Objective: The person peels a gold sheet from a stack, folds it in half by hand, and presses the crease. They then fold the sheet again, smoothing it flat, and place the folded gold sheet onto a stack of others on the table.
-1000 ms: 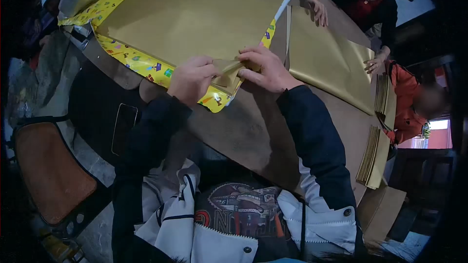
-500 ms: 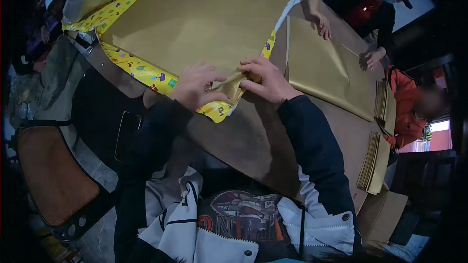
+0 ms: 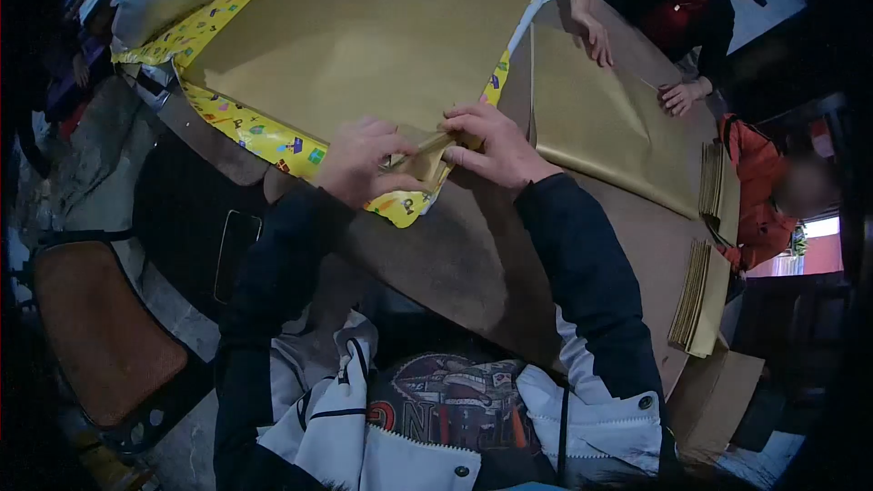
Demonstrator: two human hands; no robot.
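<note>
A wide stack of gold paper sheets (image 3: 364, 45) lies on the table in front of me, bordered by yellow printed wrapping paper (image 3: 259, 138). At its near corner, my left hand (image 3: 362, 164) has its thumb and fingers curled on the lifted, creased gold paper. Just to the right, my right hand (image 3: 496, 147) pinches the same corner between thumb and fingers. Beneath the two hands a flap of the yellow wrapping sticks out over the brown table (image 3: 436, 245). My fingers partly hide how many sheets they hold.
Right of the stack lies a folded gold sheet (image 3: 609, 127), with a masked co-worker's hands (image 3: 677, 98) at its far side. Folded gold bundles (image 3: 696, 300) stand at the right edge near a person in orange (image 3: 759, 191). A chair (image 3: 105, 327) is at left.
Both my hands stay at the corner, the left fingers slightly shifted on the creased gold paper. The co-worker's hand at the far right has moved slightly left onto the folded sheet.
</note>
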